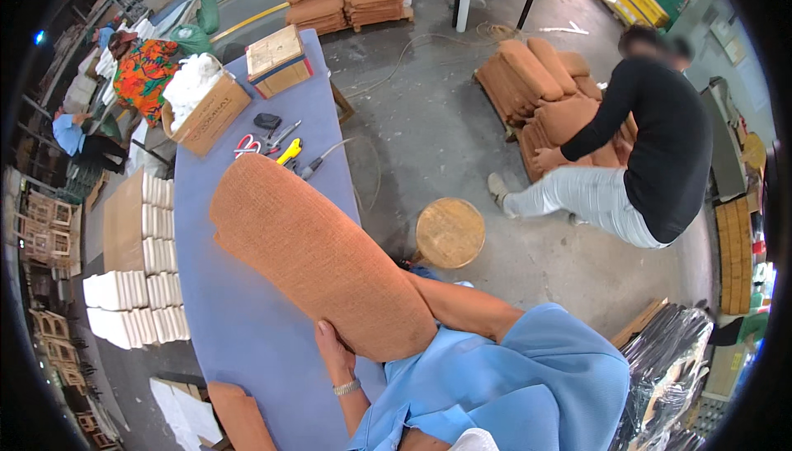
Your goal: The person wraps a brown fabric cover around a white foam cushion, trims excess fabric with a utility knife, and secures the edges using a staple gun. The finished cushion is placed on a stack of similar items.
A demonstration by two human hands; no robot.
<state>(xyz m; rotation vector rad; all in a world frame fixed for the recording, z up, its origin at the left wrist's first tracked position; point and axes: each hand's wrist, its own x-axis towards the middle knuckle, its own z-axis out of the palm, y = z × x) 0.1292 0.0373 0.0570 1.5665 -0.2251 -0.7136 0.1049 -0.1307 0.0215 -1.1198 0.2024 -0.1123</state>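
A long orange-brown upholstered cushion (pixel 318 253) is held at a slant against my body, its far end over the blue-covered table (pixel 256 327). My left hand (pixel 334 354) grips its near left edge, with the fingers partly hidden by the cushion. From the right, my forearm (pixel 466 306) passes behind the cushion, which hides my right hand and its fingers. Beyond the cushion's far end lie red-handled scissors (pixel 247 146), a yellow-handled tool (pixel 289 151), a small dark object (pixel 267 121) and a corded tool (pixel 312 169).
A closed carton (pixel 280 67) and an open box (pixel 206 117) of white stuffing stand at the far end. Right of the table is a round wooden stool (pixel 450 233). Another person (pixel 660 137) bends over stacked cushions (pixel 528 80). Plastic-wrapped goods (pixel 668 360) stand at near right.
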